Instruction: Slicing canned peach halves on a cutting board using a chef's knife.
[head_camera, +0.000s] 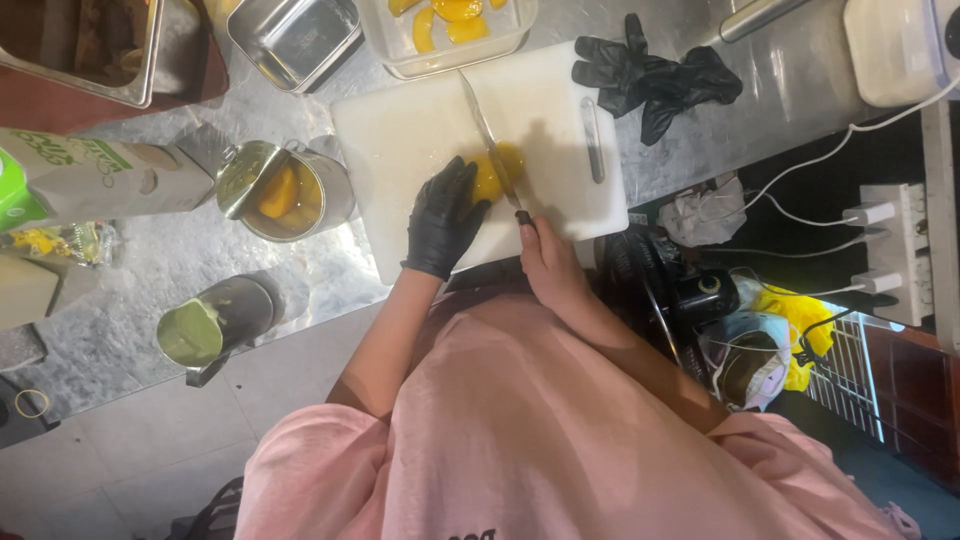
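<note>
Steel counter (180, 260) carries a white cutting board (420, 130); everything below is placed relative to that board.

- Left hand (442, 218), black glove, on the board's near half, fingers curled down onto a yellow peach half (500, 172) and pinning it at board centre.
- Right hand (548, 262), bare, at the board's near edge, closed around the handle of a knife (490, 140). Blade runs across the board and sits on the fruit just right of the gloved fingers.
- Progress, my read: partly done. Clear tub (450, 30) touching the board's far edge already holds cut yellow slices. Open tin (290, 195) left of the board has more fruit in it, so more is left to cut.
- Spare black gloves (650, 75) lie on the counter right of the board's far corner.
</note>
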